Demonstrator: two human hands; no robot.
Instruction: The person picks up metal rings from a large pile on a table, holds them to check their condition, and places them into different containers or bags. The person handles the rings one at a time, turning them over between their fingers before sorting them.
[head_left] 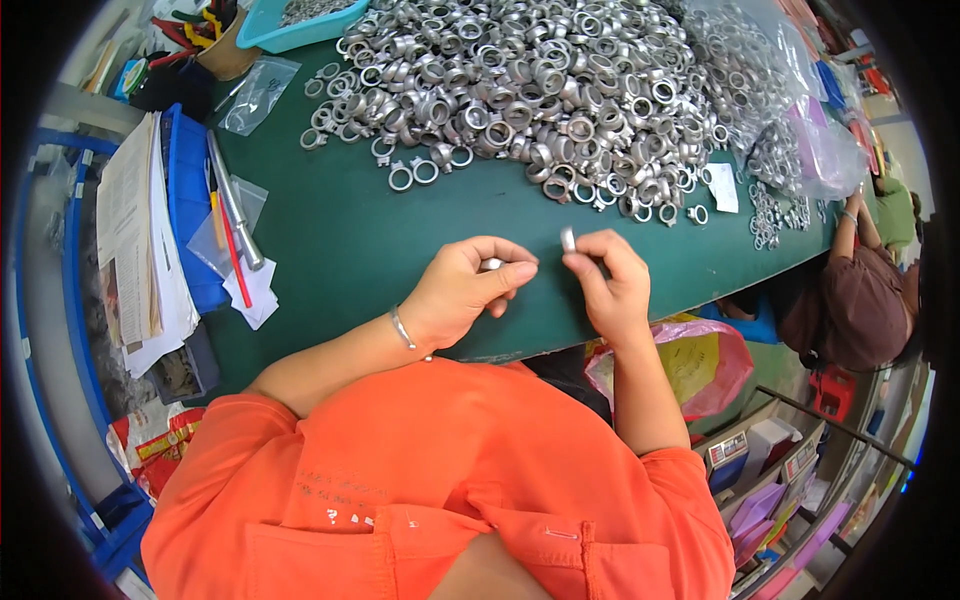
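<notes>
Over the near part of the green table (330,220), my right hand (615,285) pinches a silvery metal ring (568,240), seen edge-on and upright between thumb and forefinger. My left hand (455,290), a short way to the left, has its fingers curled round a small silvery piece (491,264); only a bit of it shows, so its full shape is hidden. The hands are apart. Beyond them a large heap of silvery metal rings (520,90) spreads across the table, with a few loose rings (413,174) at its near edge.
A turquoise tray (290,36) of small parts stands far left. At left are a blue bin (190,200), papers (140,230), a metal rod (232,205) and a red pen (238,265). Plastic bags (820,150) lie at right, near another person (855,300). A pink bag (715,370) hangs below the table edge.
</notes>
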